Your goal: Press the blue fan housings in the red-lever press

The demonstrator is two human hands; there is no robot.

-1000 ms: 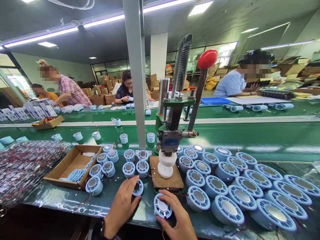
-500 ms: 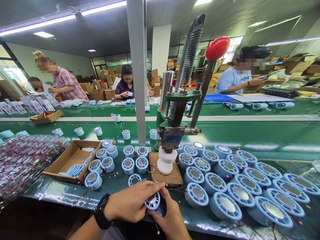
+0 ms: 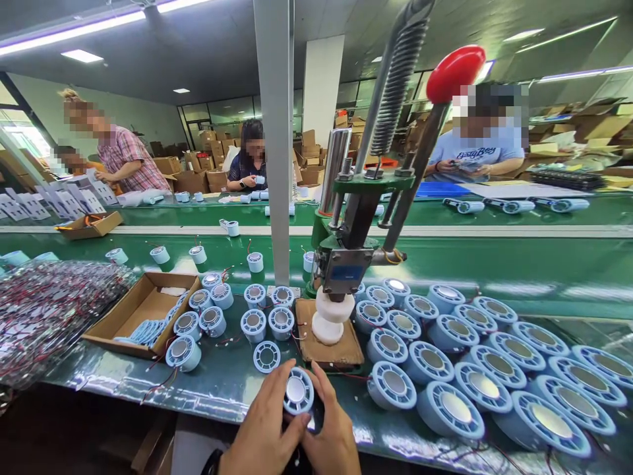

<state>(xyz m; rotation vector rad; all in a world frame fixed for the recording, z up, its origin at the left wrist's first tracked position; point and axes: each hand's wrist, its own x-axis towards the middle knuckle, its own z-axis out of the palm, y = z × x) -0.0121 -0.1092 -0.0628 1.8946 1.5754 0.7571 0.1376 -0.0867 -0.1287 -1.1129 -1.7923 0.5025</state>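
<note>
A round light-blue part with a silver centre [image 3: 298, 390] sits between my two hands at the table's front edge. My left hand [image 3: 267, 419] curves round its left side, thumb at its lower rim. On the right, my right hand [image 3: 330, 422] wraps the other side, fingers pointing up. Just beyond my left fingertips lies another blue part [image 3: 266, 357]. Ahead stands a hand press with a white round head [image 3: 335, 305] above a white round seat [image 3: 327, 328] on a brown pad [image 3: 336, 355]; nothing blue is in it.
Many blue parts [image 3: 429, 362] fill the right side. At left are a cardboard box [image 3: 113, 323] of blue rings and a pile of wired pieces [image 3: 54, 316]. The red-knobbed lever [image 3: 455, 74] rises at right. People work across the green belt [image 3: 494, 254].
My left hand has drawn back from over the blue part, uncovering its top. The view has shifted slightly. Across the belt, the person at right has turned to face this way.
</note>
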